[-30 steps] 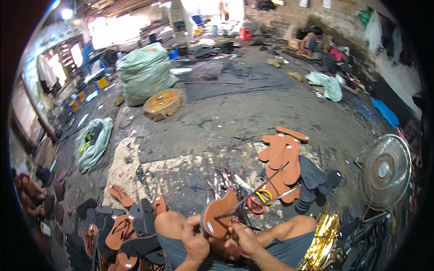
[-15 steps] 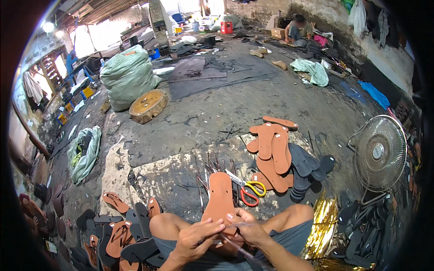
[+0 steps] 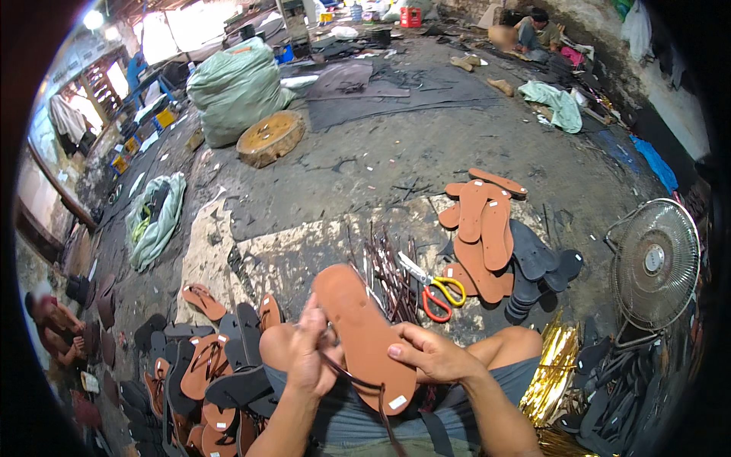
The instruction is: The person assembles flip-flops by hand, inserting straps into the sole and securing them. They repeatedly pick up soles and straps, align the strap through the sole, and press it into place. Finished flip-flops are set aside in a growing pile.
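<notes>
Lower centre, my right hand (image 3: 434,353) clamps the brown sole (image 3: 356,316), white label (image 3: 397,402) illegible; left hand (image 3: 307,352) upright, grip I can't tell.

Head-worn L fisheye cam, dn/fwd view, lap (image 3: 343,423) close, floor (image 3: 365,164) beyond.

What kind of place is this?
It looks like a small sandal-making workshop. Loose brown soles are piled on the floor near scissors, sandals with straps lie at lower left, and the right hand holds another sole.
</notes>
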Motion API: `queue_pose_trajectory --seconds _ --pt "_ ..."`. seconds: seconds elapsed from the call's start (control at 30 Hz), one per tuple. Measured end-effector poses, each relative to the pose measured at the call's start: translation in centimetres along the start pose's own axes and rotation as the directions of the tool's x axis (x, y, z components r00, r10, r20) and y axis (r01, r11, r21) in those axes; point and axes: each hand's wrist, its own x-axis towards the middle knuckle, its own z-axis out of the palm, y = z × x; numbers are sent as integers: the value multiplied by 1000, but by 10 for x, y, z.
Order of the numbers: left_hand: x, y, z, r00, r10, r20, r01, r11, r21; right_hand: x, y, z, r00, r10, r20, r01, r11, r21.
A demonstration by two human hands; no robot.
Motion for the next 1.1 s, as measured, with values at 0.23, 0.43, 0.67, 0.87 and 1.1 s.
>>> queue_pose_trajectory --seconds 0.23,0.43,0.67,0.87,1.1 --pt "28 9 -10 990 139 31 -140 990 2 -16 4 38 758 -401 -515 291 914 -283" --pt "13 -9 -1 992 118 -42 -114 990 80 1 -21 44 417 -614 -670 494 772 -400" --pt "-16 -20 3 989 127 73 -145 912 385 16 -36 50 685 -611 -397 190 675 -713" --pt "-21 -17 10 965 214 149 -260 831 492 4 -50 60 701 -632 -330 25 484 -875" --pt "-28 -18 15 946 260 192 -323 767 554 6 -56 59 715 -616 -331 -10 465 -885"
